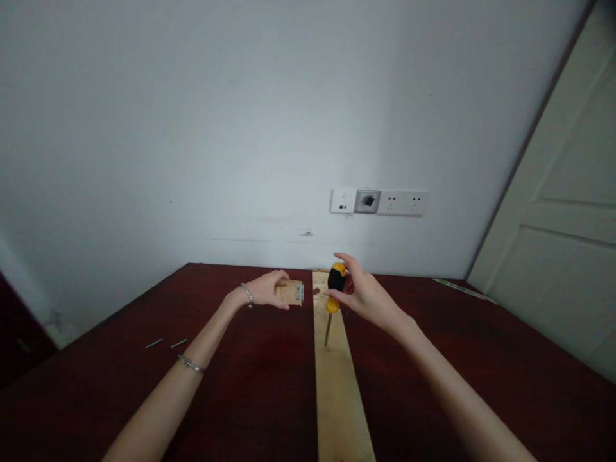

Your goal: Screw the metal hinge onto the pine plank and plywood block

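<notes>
My left hand is closed around a small wooden block, thumb on the near side and fingers on the far side. A small metal plate sits on the block's right end. My right hand grips the black and yellow handle of a screwdriver. The screwdriver's shaft points down, slightly tilted, with its tip over the pale wooden board; whether the tip touches the board I cannot tell. The two hands are apart, one on each side of the board's far part.
The board lies lengthwise on a dark red table. Two thin metal rods lie on the left. Behind the table is a white wall with a row of sockets. A white door stands at the right.
</notes>
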A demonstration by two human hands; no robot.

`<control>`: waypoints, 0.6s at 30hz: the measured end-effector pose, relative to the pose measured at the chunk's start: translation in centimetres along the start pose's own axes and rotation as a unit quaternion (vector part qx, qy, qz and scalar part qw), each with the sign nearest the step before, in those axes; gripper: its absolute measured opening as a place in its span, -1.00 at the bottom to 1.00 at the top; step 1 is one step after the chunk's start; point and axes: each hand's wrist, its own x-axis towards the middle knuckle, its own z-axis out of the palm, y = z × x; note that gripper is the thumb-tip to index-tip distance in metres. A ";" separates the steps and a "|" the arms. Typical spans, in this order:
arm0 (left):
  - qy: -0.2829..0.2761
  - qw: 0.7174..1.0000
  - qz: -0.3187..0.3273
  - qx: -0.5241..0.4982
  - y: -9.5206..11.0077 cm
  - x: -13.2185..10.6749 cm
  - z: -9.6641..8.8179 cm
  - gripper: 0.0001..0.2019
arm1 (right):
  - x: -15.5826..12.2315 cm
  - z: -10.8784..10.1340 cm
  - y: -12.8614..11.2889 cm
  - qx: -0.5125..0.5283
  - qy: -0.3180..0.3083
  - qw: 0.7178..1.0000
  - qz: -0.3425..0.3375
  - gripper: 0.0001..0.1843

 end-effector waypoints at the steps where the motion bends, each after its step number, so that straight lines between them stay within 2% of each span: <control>1: 0.000 1.000 0.002 -0.003 0.1 -0.1 0.0 -0.27 | 0.0 0.1 0.1 -0.002 0.004 1.000 -0.006 -0.25; 9: 0.013 1.000 0.018 -0.018 1.1 -2.3 1.0 -0.34 | -0.4 1.3 0.1 0.007 0.030 0.996 -0.088 -0.41; 13: 0.012 1.000 0.016 -0.006 1.8 -3.8 1.1 -0.36 | 0.3 1.0 0.3 0.030 0.134 0.985 -0.104 -0.40; 18: 0.029 0.999 0.028 -0.004 2.9 -4.8 1.3 -0.35 | 2.1 -0.7 -0.8 0.148 0.279 0.946 -0.073 -0.38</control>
